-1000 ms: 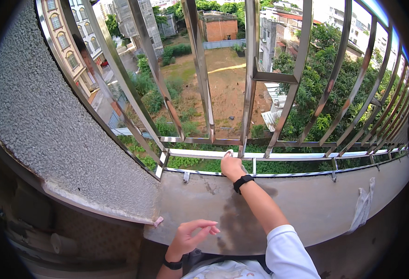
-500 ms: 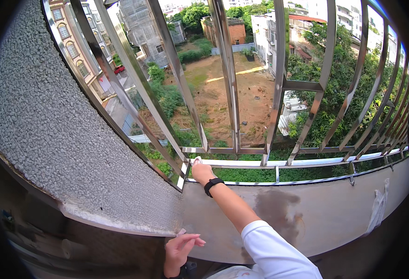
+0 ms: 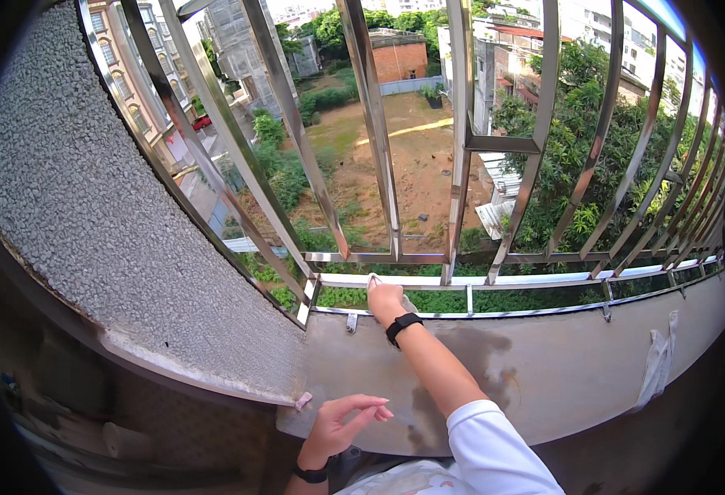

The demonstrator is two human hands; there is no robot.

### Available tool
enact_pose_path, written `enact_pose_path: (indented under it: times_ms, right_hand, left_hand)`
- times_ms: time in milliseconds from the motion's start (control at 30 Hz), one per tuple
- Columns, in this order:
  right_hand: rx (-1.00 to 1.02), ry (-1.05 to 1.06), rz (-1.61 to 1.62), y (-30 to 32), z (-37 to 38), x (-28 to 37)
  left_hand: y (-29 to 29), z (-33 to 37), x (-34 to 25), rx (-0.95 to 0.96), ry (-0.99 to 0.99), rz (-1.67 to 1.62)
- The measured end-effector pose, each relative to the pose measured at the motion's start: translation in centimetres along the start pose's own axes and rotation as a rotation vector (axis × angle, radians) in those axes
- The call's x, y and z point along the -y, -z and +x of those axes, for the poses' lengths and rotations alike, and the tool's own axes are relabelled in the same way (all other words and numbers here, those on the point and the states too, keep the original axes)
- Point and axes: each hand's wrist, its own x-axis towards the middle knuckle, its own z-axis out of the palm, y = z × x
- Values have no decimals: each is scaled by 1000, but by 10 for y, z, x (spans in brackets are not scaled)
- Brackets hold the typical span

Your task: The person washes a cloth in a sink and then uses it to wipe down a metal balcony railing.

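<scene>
My right hand (image 3: 387, 302) is closed round a pale cloth (image 3: 409, 304), mostly hidden by the fingers, and presses it on the lower bar (image 3: 527, 279) of the metal window railing. A black band circles that wrist. Nearer to me, my left hand (image 3: 342, 426) hangs over the near edge of the concrete ledge (image 3: 379, 351) with its fingers stretched out and nothing in them. Upright shiny bars (image 3: 376, 140) rise above the right hand. A dark wet patch (image 3: 470, 363) marks the ledge below the right forearm.
A pebble-textured wall (image 3: 123, 223) borders the ledge on the left; a small pink piece (image 3: 303, 402) lies at its lower corner. A white plastic strip (image 3: 658, 359) drapes over the ledge at right. Beyond the bars, far below, lies a dirt yard (image 3: 408, 173) with trees and buildings.
My right hand has slid rightward along the lower bar with the cloth, away from the corner. My left hand has shifted right, away from the wall's lower corner.
</scene>
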Motion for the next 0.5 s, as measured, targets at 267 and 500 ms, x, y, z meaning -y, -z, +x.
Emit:
enact_pose_path:
  times_ms: [267, 500]
  right_hand:
    - [-71, -144, 28, 3, -47, -108]
    - [-110, 36, 422, 31, -79, -135]
  left_hand:
    - [-44, 17, -6, 223, -102, 69]
    - [-64, 28, -23, 195, -141, 165]
